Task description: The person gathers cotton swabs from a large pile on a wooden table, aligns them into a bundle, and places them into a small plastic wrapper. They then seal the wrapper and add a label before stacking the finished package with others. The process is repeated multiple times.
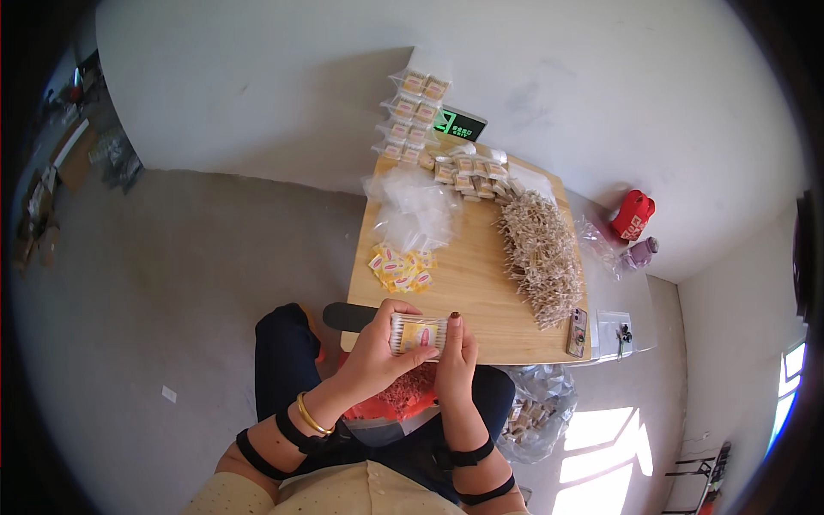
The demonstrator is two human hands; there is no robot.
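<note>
Just past the table's near edge, my two hands hold a clear packet of cotton swabs [414, 334] with a yellow label card inside. My left hand [378, 345] is closed on its left side, the thumb across the lower front. My right hand [456, 360] grips the right end, thumb pointing up. On the wooden table [463, 296] beyond lie a scatter of yellow label cards [402, 269] and a heap of clear plastic bags [412, 209]. A large pile of loose cotton swabs [541, 255] runs along the right side.
Filled packets stand in a tall stack [415, 116] at the back, beside a green-lit sign [461, 124]; more packets [472, 176] lie next to it. A phone [578, 333] rests at the right corner. A plastic sack of packets [536, 416] sits on the floor below.
</note>
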